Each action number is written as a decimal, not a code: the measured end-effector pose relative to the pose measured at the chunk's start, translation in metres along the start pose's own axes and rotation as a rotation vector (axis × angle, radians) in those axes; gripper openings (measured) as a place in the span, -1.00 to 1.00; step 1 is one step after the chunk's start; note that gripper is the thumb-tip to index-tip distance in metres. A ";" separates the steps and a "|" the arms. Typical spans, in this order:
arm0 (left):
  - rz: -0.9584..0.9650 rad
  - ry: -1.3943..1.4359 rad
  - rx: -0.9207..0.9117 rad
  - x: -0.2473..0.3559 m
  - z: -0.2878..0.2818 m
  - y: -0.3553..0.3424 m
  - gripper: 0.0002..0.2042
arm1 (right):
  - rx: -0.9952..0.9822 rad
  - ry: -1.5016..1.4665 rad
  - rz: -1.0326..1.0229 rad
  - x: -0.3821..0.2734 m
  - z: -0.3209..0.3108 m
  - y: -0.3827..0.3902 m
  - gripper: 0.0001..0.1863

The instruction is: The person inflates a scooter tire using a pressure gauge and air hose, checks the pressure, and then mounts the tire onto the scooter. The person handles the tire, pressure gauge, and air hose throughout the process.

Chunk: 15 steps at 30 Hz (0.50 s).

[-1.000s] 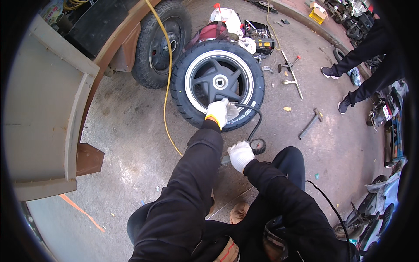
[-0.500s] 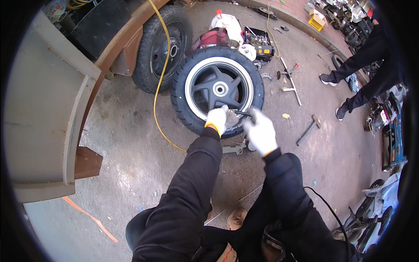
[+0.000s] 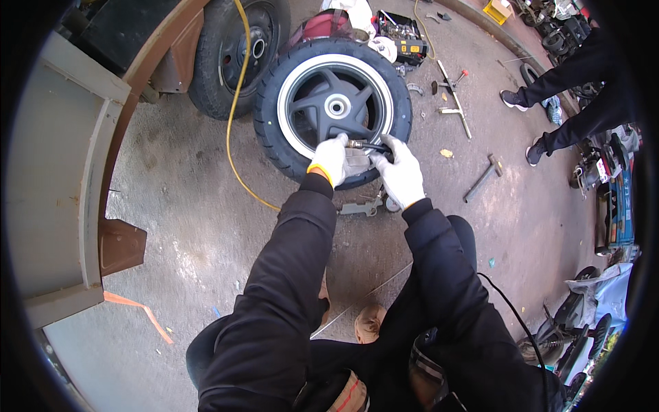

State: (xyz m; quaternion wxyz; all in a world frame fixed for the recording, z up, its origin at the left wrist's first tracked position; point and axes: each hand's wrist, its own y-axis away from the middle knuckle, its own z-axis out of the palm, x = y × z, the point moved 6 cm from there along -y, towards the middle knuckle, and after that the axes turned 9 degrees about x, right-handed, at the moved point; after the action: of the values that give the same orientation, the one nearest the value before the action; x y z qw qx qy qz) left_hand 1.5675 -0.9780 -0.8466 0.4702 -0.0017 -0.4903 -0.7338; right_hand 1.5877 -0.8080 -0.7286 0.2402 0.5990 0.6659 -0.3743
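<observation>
Head: hands [image 3: 329, 159] [image 3: 402, 177] outstretched over tyre [image 3: 273, 130]

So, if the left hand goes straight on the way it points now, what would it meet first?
The left hand points up and slightly right in the picture, so it would probably meet the dark grey spokes near the wheel hub; its height above them is unclear.

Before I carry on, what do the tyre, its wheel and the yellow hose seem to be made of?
Tyre: almost certainly rubber; dull black with moulded grooves along its tread.
Wheel: probably metal, perhaps cast alloy; its lip looks bare and silvery, its spokes dark grey, as if painted.
Yellow hose: plastic or rubber, can't tell which; evenly coloured, bending in a loose curve.
</observation>
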 end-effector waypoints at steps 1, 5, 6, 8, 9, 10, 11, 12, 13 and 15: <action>-0.021 0.010 -0.021 0.003 -0.001 0.008 -0.51 | -0.011 0.045 -0.050 -0.002 0.002 -0.004 -0.49; -0.006 -0.279 0.013 0.024 -0.013 0.049 -0.50 | -0.120 0.351 -0.193 -0.015 0.011 -0.017 -0.56; 0.044 -0.411 0.007 0.034 -0.017 0.059 -0.51 | -0.121 0.413 -0.230 -0.021 0.012 -0.020 -0.56; 0.115 -0.602 0.005 0.053 -0.026 0.076 -0.57 | -0.226 0.563 -0.282 -0.028 0.021 -0.028 -0.58; 0.115 -0.644 0.041 0.063 -0.032 0.079 -0.59 | -0.261 0.603 -0.339 -0.033 0.025 -0.033 -0.59; 0.155 -0.623 0.066 0.072 -0.036 0.082 -0.59 | -0.347 0.656 -0.376 -0.035 0.032 -0.038 -0.57; 0.197 -0.604 0.100 0.080 -0.040 0.083 -0.60 | -0.449 0.657 -0.329 -0.033 0.037 -0.043 -0.55; 0.219 -0.625 0.120 0.084 -0.043 0.083 -0.61 | -0.543 0.648 -0.290 -0.031 0.041 -0.049 -0.53; 0.227 -0.618 0.135 0.086 -0.044 0.081 -0.62 | -0.637 0.640 -0.251 -0.028 0.045 -0.056 -0.51; 0.190 -0.542 0.136 0.083 -0.044 0.076 -0.61 | -0.772 0.548 -0.211 -0.027 0.055 -0.066 -0.43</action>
State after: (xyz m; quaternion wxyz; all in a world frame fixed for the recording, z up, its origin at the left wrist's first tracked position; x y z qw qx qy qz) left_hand 1.5942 -1.0724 -0.7764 0.3876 -0.2119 -0.6438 -0.6248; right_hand 1.5206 -0.8684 -0.7273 0.2215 0.4718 0.8520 0.0492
